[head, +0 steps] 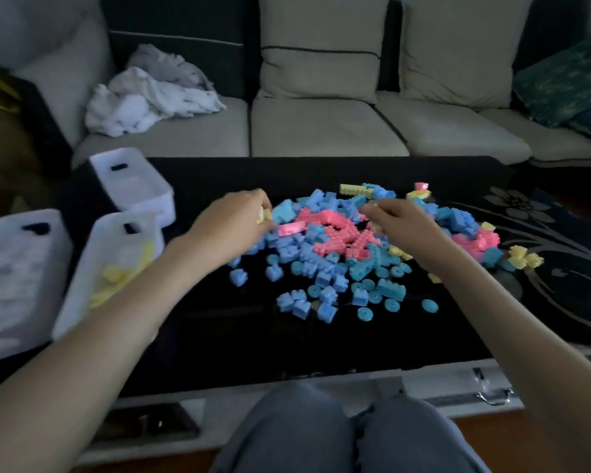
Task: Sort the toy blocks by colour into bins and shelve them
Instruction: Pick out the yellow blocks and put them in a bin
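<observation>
Blocks (338,247) in blue, pink and yellow lie heaped on the dark bench (239,336), toward its far right. The left hand (234,218) is at the heap's left edge, its grip pinched on a yellow block (262,215). The right hand (401,221) rests on the heap's middle, fingers curled down among the pieces (whether they hold anything, I cannot tell). Three white bins stand along the bench's left edge: the far bin (133,186), the middle bin (116,264) holding yellow pieces, and the near bin (17,274).
</observation>
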`<state>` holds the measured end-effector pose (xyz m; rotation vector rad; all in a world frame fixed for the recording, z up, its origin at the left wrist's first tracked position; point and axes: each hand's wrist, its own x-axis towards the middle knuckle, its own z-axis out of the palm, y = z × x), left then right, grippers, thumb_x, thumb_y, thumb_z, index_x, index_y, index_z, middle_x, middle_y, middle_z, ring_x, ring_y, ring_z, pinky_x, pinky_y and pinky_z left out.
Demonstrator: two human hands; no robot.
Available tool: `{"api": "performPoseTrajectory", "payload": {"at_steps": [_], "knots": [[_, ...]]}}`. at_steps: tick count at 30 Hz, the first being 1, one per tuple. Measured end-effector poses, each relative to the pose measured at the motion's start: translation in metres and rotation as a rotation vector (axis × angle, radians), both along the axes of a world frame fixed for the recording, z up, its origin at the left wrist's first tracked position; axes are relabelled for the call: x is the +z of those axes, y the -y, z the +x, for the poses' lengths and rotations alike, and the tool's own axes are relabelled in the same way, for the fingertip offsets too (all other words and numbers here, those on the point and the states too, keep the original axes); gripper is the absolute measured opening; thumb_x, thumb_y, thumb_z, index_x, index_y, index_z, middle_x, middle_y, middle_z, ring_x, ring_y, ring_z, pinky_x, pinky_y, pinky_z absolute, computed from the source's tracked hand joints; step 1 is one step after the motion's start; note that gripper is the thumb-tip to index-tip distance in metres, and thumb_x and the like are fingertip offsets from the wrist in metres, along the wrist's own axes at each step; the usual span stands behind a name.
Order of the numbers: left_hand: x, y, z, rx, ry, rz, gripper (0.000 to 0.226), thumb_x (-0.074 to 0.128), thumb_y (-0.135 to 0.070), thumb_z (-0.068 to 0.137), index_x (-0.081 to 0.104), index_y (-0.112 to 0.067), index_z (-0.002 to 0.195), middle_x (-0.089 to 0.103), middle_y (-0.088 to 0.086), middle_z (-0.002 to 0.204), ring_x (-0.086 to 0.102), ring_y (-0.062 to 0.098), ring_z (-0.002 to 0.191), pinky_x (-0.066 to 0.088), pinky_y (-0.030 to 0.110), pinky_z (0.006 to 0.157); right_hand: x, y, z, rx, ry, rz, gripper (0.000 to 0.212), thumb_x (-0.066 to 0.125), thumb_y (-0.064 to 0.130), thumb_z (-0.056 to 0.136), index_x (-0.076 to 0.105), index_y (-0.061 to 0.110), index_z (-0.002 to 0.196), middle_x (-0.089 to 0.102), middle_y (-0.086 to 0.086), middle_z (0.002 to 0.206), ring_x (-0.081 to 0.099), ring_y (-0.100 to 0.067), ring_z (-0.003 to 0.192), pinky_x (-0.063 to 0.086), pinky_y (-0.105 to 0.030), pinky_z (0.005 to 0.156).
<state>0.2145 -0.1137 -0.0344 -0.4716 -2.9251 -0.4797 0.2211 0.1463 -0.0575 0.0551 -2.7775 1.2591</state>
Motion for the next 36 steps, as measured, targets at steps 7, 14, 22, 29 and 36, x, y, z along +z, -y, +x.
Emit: {"api": "performPoseTrajectory", "payload": {"at_steps": [7, 14, 22, 29, 36], "knots": [[0.005, 0.14, 0.04, 0.3, 0.22, -0.115, 0.022, 0.063, -0.035, 0.088, 0.062, -0.019, 0.103, 0.064, 0.004, 0.1, 0.059, 0.024, 0.094, 0.04, 0.028, 0.072, 0.008, 0.195, 0.001, 0.37, -0.082, -0.122, 0.028, 0.053, 0.037, 0.093, 0.07, 0.013, 0.095, 0.066, 0.001, 0.081, 0.055, -0.005, 0.072, 0.045, -0.025, 0.072], [-0.026, 0.18, 0.056, 0.356, 0.31, -0.129, 0.038, 0.061, -0.037, 0.088, 0.053, -0.013, 0.117, 0.06, 0.002, 0.094, 0.056, 0.019, 0.086, 0.044, 0.029, 0.072, -0.007, 0.294, 0.012, 0.672, -0.128, 0.16, 0.039, 0.051, 0.028, 0.095, 0.051, 0.007, 0.128, 0.052, -0.007, 0.112, 0.052, -0.018, 0.096, 0.041, -0.025, 0.079], [-0.021, 0.169, 0.05, 0.259, 0.276, -0.005, 0.082, 0.061, -0.013, 0.085, 0.007, -0.009, 0.146, 0.057, 0.014, 0.09, 0.058, 0.022, 0.069, 0.042, 0.031, 0.055, -0.025, 0.303, 0.006, 0.675, -0.157, 0.311, 0.071, 0.05, 0.023, 0.095, 0.005, 0.019, 0.15, 0.034, -0.009, 0.142, 0.046, -0.03, 0.119, 0.036, -0.04, 0.098], [-0.02, 0.167, 0.04, 0.428, 0.131, -0.016, 0.067, 0.053, 0.0, 0.087, 0.017, -0.009, 0.142, 0.05, 0.016, 0.116, 0.052, 0.021, 0.083, 0.039, 0.028, 0.066, -0.033, 0.316, 0.002, 0.571, -0.345, 0.335, 0.064, 0.043, 0.031, 0.098, 0.007, 0.022, 0.15, 0.044, -0.002, 0.127, 0.044, -0.017, 0.098, 0.031, -0.031, 0.076], [-0.02, 0.179, 0.044, 0.454, 0.266, 0.126, 0.083, 0.059, -0.007, 0.086, 0.006, -0.02, 0.148, 0.032, 0.011, 0.144, 0.044, 0.028, 0.123, 0.043, 0.033, 0.094, -0.038, 0.309, -0.006, 0.489, -0.32, 0.541, 0.054, 0.028, 0.035, 0.099, 0.013, 0.015, 0.147, 0.053, -0.005, 0.128, 0.033, -0.024, 0.129, 0.01, -0.045, 0.11]]}}
